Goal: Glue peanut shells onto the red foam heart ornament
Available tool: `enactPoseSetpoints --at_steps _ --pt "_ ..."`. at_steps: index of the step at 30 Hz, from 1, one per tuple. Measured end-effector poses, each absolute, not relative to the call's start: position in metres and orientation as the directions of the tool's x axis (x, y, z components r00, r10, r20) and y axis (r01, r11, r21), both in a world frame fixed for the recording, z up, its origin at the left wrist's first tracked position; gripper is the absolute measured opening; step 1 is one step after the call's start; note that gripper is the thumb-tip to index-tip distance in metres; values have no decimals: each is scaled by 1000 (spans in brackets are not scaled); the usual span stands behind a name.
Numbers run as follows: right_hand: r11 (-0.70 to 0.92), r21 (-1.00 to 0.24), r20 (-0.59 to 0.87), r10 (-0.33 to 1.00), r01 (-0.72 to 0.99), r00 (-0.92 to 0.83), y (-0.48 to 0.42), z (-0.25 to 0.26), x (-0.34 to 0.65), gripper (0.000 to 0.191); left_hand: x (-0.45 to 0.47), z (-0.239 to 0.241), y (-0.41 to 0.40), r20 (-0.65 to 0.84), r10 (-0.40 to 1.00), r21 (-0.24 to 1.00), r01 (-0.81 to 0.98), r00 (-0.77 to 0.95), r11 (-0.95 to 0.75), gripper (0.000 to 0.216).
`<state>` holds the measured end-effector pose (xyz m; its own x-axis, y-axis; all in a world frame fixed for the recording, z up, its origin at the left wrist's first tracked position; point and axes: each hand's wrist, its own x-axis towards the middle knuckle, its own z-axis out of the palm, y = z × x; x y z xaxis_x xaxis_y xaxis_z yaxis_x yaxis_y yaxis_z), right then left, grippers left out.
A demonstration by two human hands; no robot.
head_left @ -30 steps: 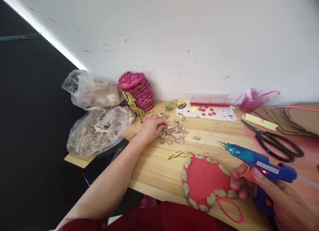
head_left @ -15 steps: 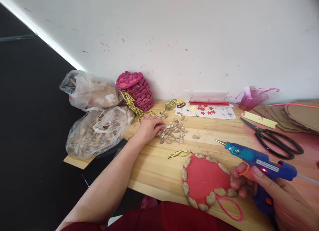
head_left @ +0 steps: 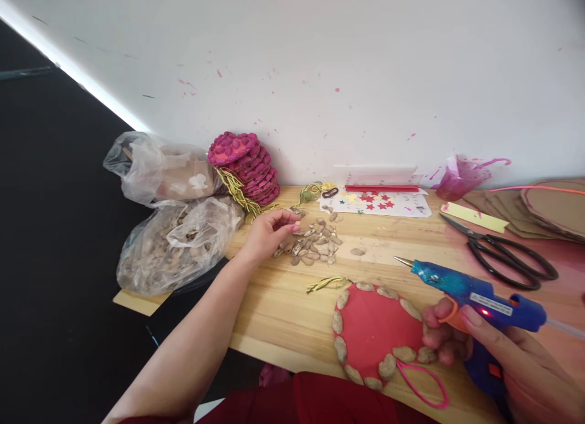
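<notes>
My left hand (head_left: 269, 234) is lifted just above a small pile of nut shells (head_left: 313, 241) on the wooden table (head_left: 283, 302), its fingertips pinched together at the pile's edge; what they hold is too small to make out. My right hand (head_left: 498, 351) grips a blue glue gun (head_left: 475, 299) with its red light on and its nozzle pointing left. Beside that hand lies a red disc (head_left: 375, 329) rimmed with glued shells, with a pink loop (head_left: 423, 384) at its lower edge.
Two clear bags (head_left: 176, 241) of shells and a stack of pink shell discs (head_left: 247, 165) stand at the back left. A sheet of star stickers (head_left: 377, 203), black scissors (head_left: 503, 253), cardboard pieces (head_left: 539, 214) and a pink cup (head_left: 459, 177) lie toward the right. The wall is close behind.
My left hand has risen off the shell pile and turned, fingertips now pinched. The right hand and glue gun have stayed put. The view drifted slightly.
</notes>
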<state>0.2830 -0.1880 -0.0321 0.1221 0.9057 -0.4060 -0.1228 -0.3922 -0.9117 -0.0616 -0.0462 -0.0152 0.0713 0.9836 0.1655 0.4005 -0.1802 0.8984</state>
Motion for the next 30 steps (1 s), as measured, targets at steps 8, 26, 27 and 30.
enactPoseSetpoints --at_steps 8,26,27,30 --pt "-406 -901 -428 890 -156 157 -187 -34 283 35 -64 -8 -49 38 994 999 31 103 -42 35" --pt "-391 -909 -412 894 -141 177 -186 -29 281 37 -60 -20 -41 86 996 990 116 -36 -82 35" --pt "-392 -909 -414 893 -143 178 -186 -30 281 36 -60 -21 -40 90 995 988 130 -45 -83 33" --pt "-386 -913 -405 899 -135 169 -186 -32 283 34 -61 -23 -38 101 992 982 169 -71 -88 27"
